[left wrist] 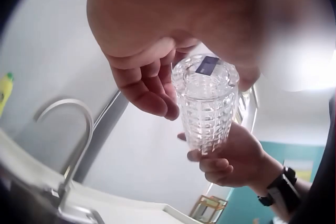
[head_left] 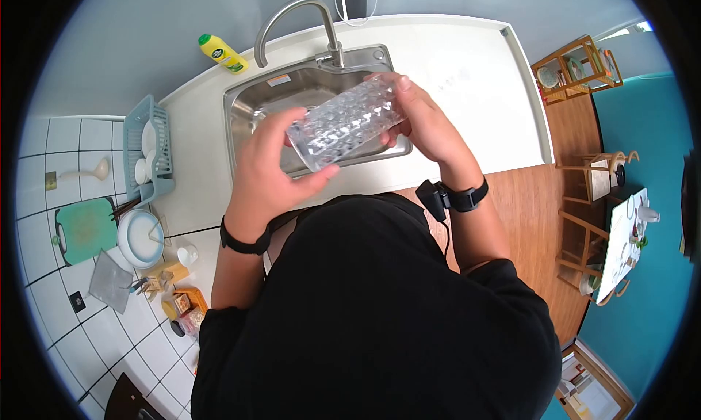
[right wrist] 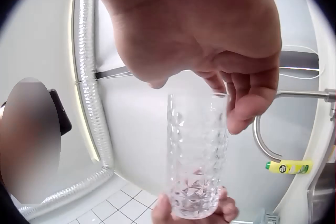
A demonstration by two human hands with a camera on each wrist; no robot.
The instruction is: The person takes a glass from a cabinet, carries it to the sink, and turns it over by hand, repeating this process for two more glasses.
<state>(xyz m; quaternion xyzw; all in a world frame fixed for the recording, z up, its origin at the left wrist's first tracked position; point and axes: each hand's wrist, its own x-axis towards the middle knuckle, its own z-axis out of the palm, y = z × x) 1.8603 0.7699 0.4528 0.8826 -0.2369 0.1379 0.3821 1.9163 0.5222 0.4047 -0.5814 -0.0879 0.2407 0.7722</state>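
A tall clear glass (head_left: 347, 124) with a raised, faceted pattern is held tilted over the sink. My left hand (head_left: 270, 164) grips its base end, thumb on the near side and fingers on the far side. In the left wrist view a small dark label shows on the base of the glass (left wrist: 206, 103). My right hand (head_left: 420, 117) holds the rim end between thumb and fingers. The right wrist view shows the open rim of the glass (right wrist: 197, 155) up by the right hand (right wrist: 210, 35), with left fingertips at the base.
Below the hands lies a steel sink (head_left: 241, 98) with a curved faucet (head_left: 296, 4) behind it. A yellow bottle (head_left: 223, 53) with a green cap stands at the back of the counter (head_left: 467, 77). At left are a blue dish rack (head_left: 150, 150), a green cutting board (head_left: 86, 230) and a plate (head_left: 140, 237).
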